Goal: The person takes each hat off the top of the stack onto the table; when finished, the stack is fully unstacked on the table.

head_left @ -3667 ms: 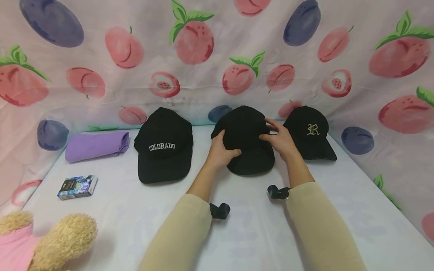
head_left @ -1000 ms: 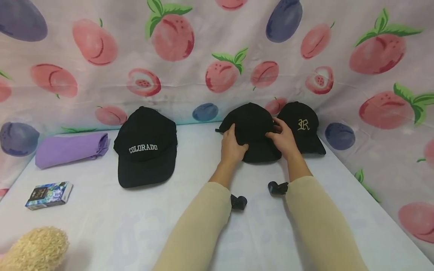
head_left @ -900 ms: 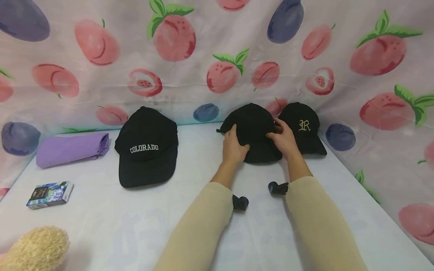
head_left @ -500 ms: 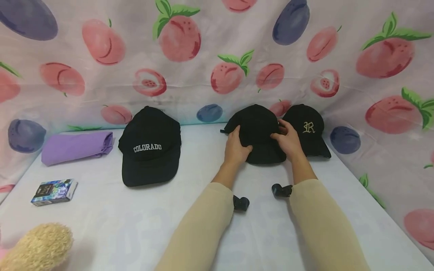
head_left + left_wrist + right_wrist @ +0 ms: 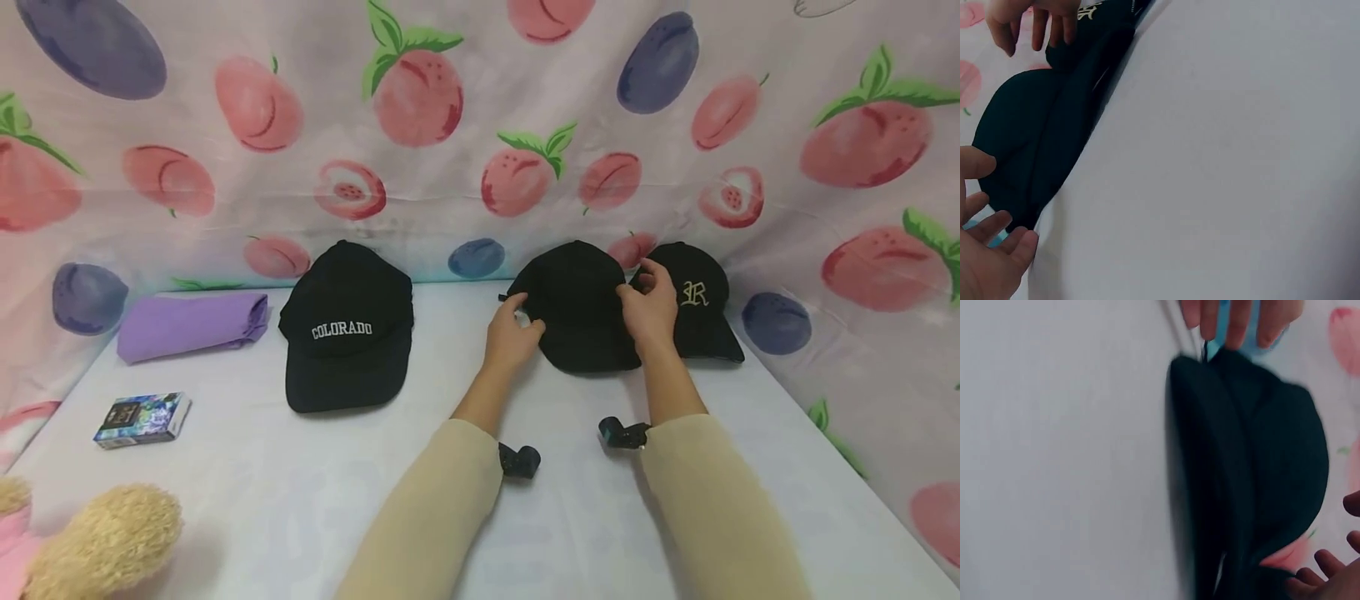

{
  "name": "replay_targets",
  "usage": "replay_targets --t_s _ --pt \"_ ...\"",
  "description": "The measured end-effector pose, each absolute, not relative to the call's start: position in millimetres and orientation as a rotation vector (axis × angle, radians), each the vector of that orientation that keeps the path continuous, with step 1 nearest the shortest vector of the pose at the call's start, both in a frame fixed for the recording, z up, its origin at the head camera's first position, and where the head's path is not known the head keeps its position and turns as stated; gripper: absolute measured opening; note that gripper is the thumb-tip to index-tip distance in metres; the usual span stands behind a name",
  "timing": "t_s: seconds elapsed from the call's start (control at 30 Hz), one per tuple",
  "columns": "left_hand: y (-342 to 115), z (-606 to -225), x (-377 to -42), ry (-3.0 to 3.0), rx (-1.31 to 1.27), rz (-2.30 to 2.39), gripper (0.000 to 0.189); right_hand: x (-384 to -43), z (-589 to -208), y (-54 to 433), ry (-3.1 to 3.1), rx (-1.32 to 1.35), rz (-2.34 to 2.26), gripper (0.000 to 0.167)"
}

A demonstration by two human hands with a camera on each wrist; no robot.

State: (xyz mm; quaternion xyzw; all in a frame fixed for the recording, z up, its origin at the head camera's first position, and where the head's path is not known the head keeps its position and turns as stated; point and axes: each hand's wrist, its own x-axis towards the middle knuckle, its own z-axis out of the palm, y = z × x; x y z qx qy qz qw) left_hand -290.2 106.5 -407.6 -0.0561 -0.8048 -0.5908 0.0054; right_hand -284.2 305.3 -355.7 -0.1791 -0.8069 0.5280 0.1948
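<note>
A plain black cap point(image 5: 581, 312) sits brim forward on the white-covered table, between a black COLORADO cap point(image 5: 347, 333) and a black cap with a gold letter emblem point(image 5: 693, 293). My left hand point(image 5: 510, 340) is at its left side, thumb and fingers spread, with white showing between them and the cap. On the other side, my right hand point(image 5: 651, 312) stands with loosely bent fingers and overlaps the emblem cap. In the left wrist view the left fingers point(image 5: 997, 228) are spread beside the cap's edge. The right wrist view shows the cap point(image 5: 1272, 456) between both hands.
A folded purple cloth point(image 5: 191, 325) lies at the back left, with a small patterned box point(image 5: 142, 419) in front of it. A curly plush toy point(image 5: 112, 542) in pink occupies the front left corner. A fruit-print curtain point(image 5: 435, 183) hangs behind the table.
Earlier both hands gripped the plain cap, which shifted right and back, closer to the emblem cap. Now the fingers have let go and drawn outward from its sides.
</note>
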Motion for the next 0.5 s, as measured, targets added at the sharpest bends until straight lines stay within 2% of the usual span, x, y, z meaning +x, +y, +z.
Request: replay_targets --t_s 0.5 --pt "69 -403 -275 -2.448 -0.176 -1.895 0.053 -277 -341 243 -2.206 -0.301 1.384 0.06"
